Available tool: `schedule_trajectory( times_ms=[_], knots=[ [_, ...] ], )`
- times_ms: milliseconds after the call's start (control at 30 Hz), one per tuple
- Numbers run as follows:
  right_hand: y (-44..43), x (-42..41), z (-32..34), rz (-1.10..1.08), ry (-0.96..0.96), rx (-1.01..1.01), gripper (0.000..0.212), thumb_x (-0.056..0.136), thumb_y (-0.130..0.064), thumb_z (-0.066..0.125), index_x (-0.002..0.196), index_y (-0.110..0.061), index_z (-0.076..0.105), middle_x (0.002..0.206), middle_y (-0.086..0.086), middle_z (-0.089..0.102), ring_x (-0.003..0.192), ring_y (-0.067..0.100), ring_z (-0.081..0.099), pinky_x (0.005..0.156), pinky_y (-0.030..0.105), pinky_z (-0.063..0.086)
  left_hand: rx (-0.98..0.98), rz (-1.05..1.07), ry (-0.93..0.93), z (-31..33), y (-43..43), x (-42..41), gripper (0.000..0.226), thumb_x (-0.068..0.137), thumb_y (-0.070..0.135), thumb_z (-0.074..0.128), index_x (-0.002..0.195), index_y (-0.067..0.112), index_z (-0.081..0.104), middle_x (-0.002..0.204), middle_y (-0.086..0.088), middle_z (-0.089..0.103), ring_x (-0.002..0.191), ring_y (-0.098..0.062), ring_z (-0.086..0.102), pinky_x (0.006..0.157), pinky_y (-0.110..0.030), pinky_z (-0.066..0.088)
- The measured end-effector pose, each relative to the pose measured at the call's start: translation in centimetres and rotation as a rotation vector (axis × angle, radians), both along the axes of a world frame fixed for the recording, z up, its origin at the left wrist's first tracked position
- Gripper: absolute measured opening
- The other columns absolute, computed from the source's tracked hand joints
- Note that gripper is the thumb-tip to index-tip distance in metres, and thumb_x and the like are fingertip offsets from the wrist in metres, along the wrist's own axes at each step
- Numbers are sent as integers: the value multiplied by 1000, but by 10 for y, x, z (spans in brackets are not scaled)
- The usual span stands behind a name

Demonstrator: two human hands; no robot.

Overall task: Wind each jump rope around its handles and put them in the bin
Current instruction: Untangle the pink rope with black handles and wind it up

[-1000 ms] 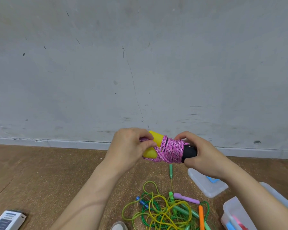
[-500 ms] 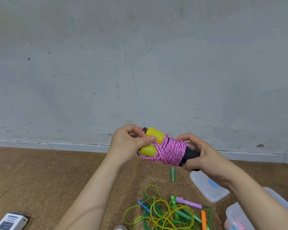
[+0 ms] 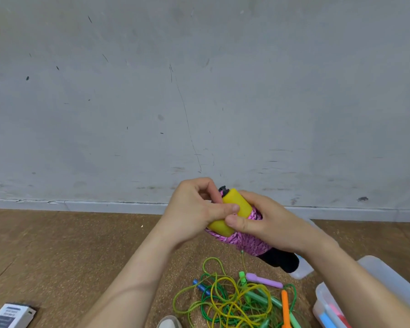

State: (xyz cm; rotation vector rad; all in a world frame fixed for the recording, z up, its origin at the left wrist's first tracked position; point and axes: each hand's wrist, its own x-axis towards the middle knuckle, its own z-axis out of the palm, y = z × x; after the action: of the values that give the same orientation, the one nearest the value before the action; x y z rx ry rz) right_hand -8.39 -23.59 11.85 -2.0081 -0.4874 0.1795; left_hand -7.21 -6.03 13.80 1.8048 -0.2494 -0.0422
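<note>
A pink braided jump rope (image 3: 247, 243) is wound around its two handles, yellow foam at one end (image 3: 234, 204) and black at the other (image 3: 281, 259). I hold the bundle in front of me above the floor. My left hand (image 3: 194, 216) grips the yellow end, thumb laid across it. My right hand (image 3: 268, 223) wraps around the wound middle, its thumb pressing near the yellow foam. Below lies a tangled heap of green and yellow ropes (image 3: 232, 301) with purple, orange, green and blue handles. The clear plastic bin (image 3: 374, 275) stands at the lower right.
A clear lid (image 3: 303, 271) lies on the brown cork floor behind my right wrist. A white box (image 3: 10, 316) sits at the lower left. A grey wall with a white skirting runs across the back. A shoe tip (image 3: 168, 322) shows at the bottom edge.
The bundle has tilted, yellow end up and black end down toward me. My right hand slid from the black handle up over the wound rope; both thumbs now meet at the yellow foam.
</note>
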Motion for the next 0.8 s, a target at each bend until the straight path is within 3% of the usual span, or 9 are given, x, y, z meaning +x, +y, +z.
schedule_trajectory(
  times_ms=[67, 167, 267, 333, 400, 533, 667, 800],
  knots=[
    [-1, 0, 1, 14, 1, 54, 39, 84, -48, 68, 108, -17, 67, 101, 5, 72, 98, 25, 66, 89, 48, 50, -68, -31, 56, 1, 2, -1, 29, 64, 15, 86, 67, 3, 59, 58, -9, 58, 56, -17, 52, 51, -25, 41],
    [-3, 0, 1, 7, 48, 135, 28, 88, -31, 67, 111, -15, 69, 104, 2, 74, 101, 20, 68, 92, 40, 52, -117, -70, 114, 4, 5, 0, 22, 60, 24, 79, 67, 8, 66, 63, -7, 65, 56, -13, 57, 52, -23, 46],
    [-4, 2, -3, -24, 83, 217, 31, 85, -30, 71, 113, -17, 69, 105, 3, 74, 101, 21, 69, 92, 39, 53, -137, -62, 100, 7, 12, 3, 18, 61, 24, 78, 73, 11, 73, 87, -8, 74, 71, -15, 67, 64, -27, 55],
    [-4, 4, -6, -46, 103, 240, 34, 81, -31, 72, 112, -18, 69, 104, 6, 73, 100, 25, 69, 93, 46, 53, -73, -63, 55, 8, 19, 4, 16, 62, 22, 79, 74, 13, 74, 84, -12, 73, 72, -20, 66, 70, -32, 56],
    [-4, 5, -9, -59, 118, 240, 35, 77, -34, 74, 110, -21, 70, 103, 6, 73, 98, 26, 69, 93, 52, 51, 26, -80, 31, 10, 25, 3, 13, 65, 21, 81, 75, 15, 74, 72, -8, 71, 66, -22, 61, 66, -30, 52],
    [-4, 7, -11, -94, 81, 138, 36, 73, -46, 74, 104, -30, 70, 98, -1, 73, 95, 20, 69, 91, 54, 51, 310, -88, -5, 12, 34, 2, 13, 69, 25, 83, 81, 25, 77, 55, 0, 63, 52, -12, 48, 52, -22, 36],
    [-6, 10, -13, -141, 30, 21, 36, 69, -53, 70, 101, -34, 69, 95, -9, 72, 92, 13, 68, 89, 49, 51, 700, -45, -241, 21, 26, -5, 12, 78, 35, 76, 90, 31, 76, 80, 9, 72, 75, -4, 62, 68, -24, 47],
    [-6, 12, -15, -182, -49, -120, 40, 73, -58, 66, 103, -32, 66, 94, -10, 70, 90, 11, 65, 84, 44, 51, 1231, -88, -494, 26, 14, -12, 19, 97, 30, 49, 95, 22, 65, 91, -1, 59, 88, -23, 57, 66, -32, 36]
  ],
)
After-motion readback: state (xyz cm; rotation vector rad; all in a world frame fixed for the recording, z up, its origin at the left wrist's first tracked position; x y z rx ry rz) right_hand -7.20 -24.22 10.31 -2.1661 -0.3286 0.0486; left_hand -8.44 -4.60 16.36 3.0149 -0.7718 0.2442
